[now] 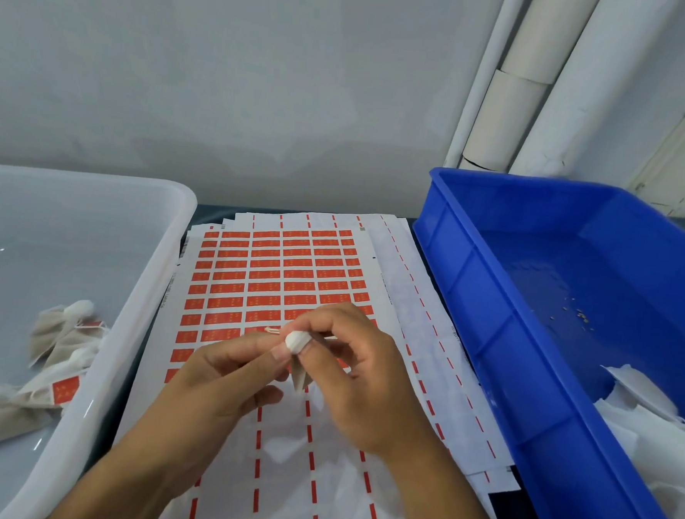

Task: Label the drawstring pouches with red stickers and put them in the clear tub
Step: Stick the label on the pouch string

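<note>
**Both hands on one small pouch above the sticker sheet**

The left hand [221, 376] and right hand [360, 374] meet over the middle of the bench, and both grips close on a small pale drawstring pouch [298, 371]: fingertips and thumbs pinch it from either side. Most of the pouch is hidden behind the fingers; only a white bunched top and a tan lower corner show, with a short bit of cord to the left. Whether it carries a sticker cannot be made out.

Under the hands lies a sheet of red stickers [276, 267], its near rows partly covered by them, on a stack of peeled backing sheets [420, 344].

To the left the clear tub [146, 287], cut off by the frame edge, holds several labelled pouches [63, 366]. To the right a blue crate [489, 316] holds crumpled white paper [651, 430], partly out of view.
</note>
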Demonstrator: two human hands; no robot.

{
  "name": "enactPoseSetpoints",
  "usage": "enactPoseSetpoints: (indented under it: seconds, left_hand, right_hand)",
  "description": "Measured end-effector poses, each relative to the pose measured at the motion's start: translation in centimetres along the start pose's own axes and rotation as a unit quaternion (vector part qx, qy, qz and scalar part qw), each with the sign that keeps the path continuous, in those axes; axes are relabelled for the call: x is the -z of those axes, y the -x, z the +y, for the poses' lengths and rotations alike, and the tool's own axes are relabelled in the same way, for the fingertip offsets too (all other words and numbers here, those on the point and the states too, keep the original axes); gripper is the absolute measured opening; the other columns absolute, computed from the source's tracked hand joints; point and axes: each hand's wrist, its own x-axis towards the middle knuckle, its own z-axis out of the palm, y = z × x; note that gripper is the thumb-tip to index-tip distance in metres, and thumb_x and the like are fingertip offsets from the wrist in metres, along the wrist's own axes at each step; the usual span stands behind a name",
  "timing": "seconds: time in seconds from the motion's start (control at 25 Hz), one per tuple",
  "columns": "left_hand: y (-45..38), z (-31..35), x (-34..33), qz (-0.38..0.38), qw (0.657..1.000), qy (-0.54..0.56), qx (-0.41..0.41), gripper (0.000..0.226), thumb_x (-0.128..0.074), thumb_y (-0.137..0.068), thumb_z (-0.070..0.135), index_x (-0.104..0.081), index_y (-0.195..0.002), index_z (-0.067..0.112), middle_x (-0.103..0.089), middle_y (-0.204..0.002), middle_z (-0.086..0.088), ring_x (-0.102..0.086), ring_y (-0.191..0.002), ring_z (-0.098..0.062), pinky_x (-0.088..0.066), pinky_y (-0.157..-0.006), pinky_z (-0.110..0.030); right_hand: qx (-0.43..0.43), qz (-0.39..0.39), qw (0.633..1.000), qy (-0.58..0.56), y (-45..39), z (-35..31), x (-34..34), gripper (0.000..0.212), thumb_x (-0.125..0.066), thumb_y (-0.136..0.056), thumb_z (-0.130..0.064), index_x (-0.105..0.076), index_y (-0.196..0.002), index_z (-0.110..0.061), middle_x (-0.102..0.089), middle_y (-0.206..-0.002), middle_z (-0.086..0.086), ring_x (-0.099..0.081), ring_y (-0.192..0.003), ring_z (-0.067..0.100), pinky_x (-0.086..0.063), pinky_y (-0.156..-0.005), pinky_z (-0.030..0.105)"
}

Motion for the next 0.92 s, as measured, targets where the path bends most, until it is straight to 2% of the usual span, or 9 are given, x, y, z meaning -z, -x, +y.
enactPoseSetpoints:
  seconds: [0.16, 0.28, 0.36, 0.44, 0.6, 0.72, 0.92]
  left_hand:
    - [0.00, -0.04, -0.24, 0.019, 0.999, -0.009, -0.046, 0.031, -0.065, -0.072, 0.051, -0.082, -0.094, 0.037, -0.078, -0.103, 0.005, -0.072, -0.103, -0.019, -0.055, -0.085, -0.033]
    - [0.04, 0.01, -0.76, 0.077, 0.989, -0.039, -0.120, 0.020, -0.065, -0.076, 0.043, -0.082, -0.087, 0.039, -0.075, -0.096, 0.007, -0.069, -0.098, -0.011, -0.057, -0.072, -0.018]
    - [0.08, 0.10, -0.96, 0.109, 0.983, -0.049, -0.142, 0.019, -0.066, -0.075, 0.043, -0.081, -0.085, 0.041, -0.074, -0.094, 0.009, -0.067, -0.097, -0.006, -0.054, -0.069, -0.016]
    - [0.06, 0.12, -0.93, 0.120, 0.978, -0.058, -0.159, 0.018, -0.066, -0.074, 0.046, -0.081, -0.083, 0.041, -0.073, -0.094, 0.009, -0.066, -0.097, -0.007, -0.051, -0.074, -0.019]
    - [-0.14, -0.08, -0.96, 0.114, 0.976, -0.084, -0.165, 0.021, -0.067, -0.070, 0.052, -0.078, -0.082, 0.040, -0.071, -0.094, 0.013, -0.066, -0.097, -0.007, -0.054, -0.067, -0.013]
    - [-0.36, -0.50, -0.98, 0.156, 0.965, -0.114, -0.176, 0.024, -0.065, -0.070, 0.056, -0.078, -0.081, 0.038, -0.070, -0.093, 0.017, -0.065, -0.097, -0.006, -0.054, -0.065, -0.014]
    - [-0.33, -0.39, -0.67, 0.205, 0.954, -0.116, -0.186, 0.022, -0.066, -0.071, 0.057, -0.075, -0.082, 0.040, -0.067, -0.093, 0.024, -0.063, -0.098, 0.001, -0.050, -0.067, -0.004]
  right_hand:
    - [-0.019, -0.009, 0.999, -0.026, -0.03, -0.18, 0.09, 0.013, -0.059, -0.098, -0.034, -0.068, -0.107, -0.032, -0.068, -0.108, -0.018, -0.065, -0.111, 0.013, -0.059, -0.092, 0.032]
    - [-0.039, -0.009, 0.998, -0.038, -0.08, -0.18, -0.02, 0.014, -0.059, -0.100, -0.035, -0.069, -0.109, -0.030, -0.069, -0.108, -0.016, -0.067, -0.109, 0.015, -0.060, -0.090, 0.033]
    - [-0.045, -0.004, 0.998, -0.044, -0.08, -0.31, -0.13, 0.014, -0.059, -0.100, -0.036, -0.069, -0.109, -0.033, -0.069, -0.109, -0.017, -0.066, -0.109, 0.011, -0.059, -0.090, 0.028]
    - [-0.045, 0.004, 0.998, -0.043, -0.10, -0.47, -0.23, 0.011, -0.060, -0.099, -0.037, -0.068, -0.107, -0.037, -0.069, -0.107, -0.020, -0.066, -0.109, 0.007, -0.058, -0.088, 0.022]
    - [-0.052, 0.026, 0.998, -0.037, -0.02, -0.49, -0.39, 0.009, -0.061, -0.099, -0.037, -0.067, -0.104, -0.042, -0.068, -0.104, -0.021, -0.065, -0.106, 0.004, -0.057, -0.083, 0.017]
    - [-0.055, 0.034, 0.998, -0.015, 0.03, -0.45, -0.62, 0.008, -0.062, -0.099, -0.038, -0.066, -0.105, -0.042, -0.068, -0.105, -0.023, -0.065, -0.106, 0.003, -0.057, -0.084, 0.017]
    - [-0.065, 0.034, 0.997, -0.004, 0.13, -0.23, -0.78, 0.011, -0.061, -0.098, -0.042, -0.066, -0.107, -0.039, -0.069, -0.105, -0.023, -0.066, -0.106, 0.004, -0.057, -0.082, 0.016]
